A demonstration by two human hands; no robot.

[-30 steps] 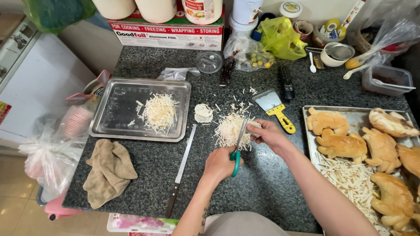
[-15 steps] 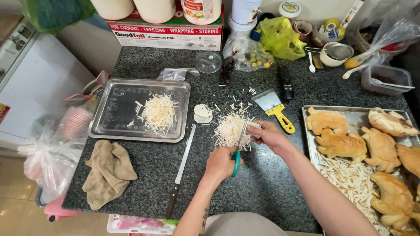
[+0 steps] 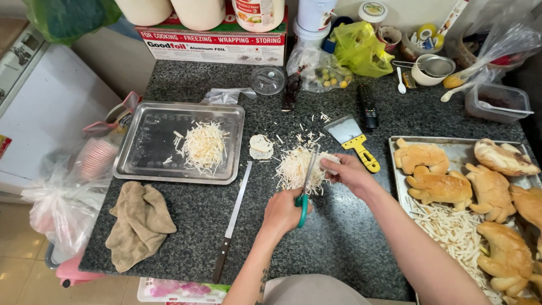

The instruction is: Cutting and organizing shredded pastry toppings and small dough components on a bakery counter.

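Scissor-cutting of a white slice into shreds

Scissors (image 3: pixel 305 186) with green handles are held closed-fingered in the left hand (image 3: pixel 285 212), blades pointing away from the body and standing over the shred pile (image 3: pixel 296 166). A small white slice (image 3: pixel 327 161) is pinched between fingers and thumb of the right hand (image 3: pixel 350 172), just at the blade tips. Whether the blades are parted or closed at this instant cannot be told.

Step judged: cutting is under way, with the slice being reduced to strips that drop onto the pile. The next cut calls for the slice to be fed a little further between the blades, with fingertips kept clear of the edges.

Surface: a dark speckled stone table (image 3: pixel 186 226). Another white slice (image 3: pixel 261 146) lies left of the pile. A long knife (image 3: pixel 232 217) lies unused beside the left forearm. A steel tray (image 3: pixel 147 147) at left holds more shreds; a tan cloth (image 3: pixel 138 223) lies below it. A yellow-handled scraper (image 3: pixel 353 138) lies near the right hand. A baking tray (image 3: pixel 451 155) at right carries browned shaped loaves (image 3: pixel 440 186) and pale strips.

Room: jars, bags and a foil box crowd the back edge.
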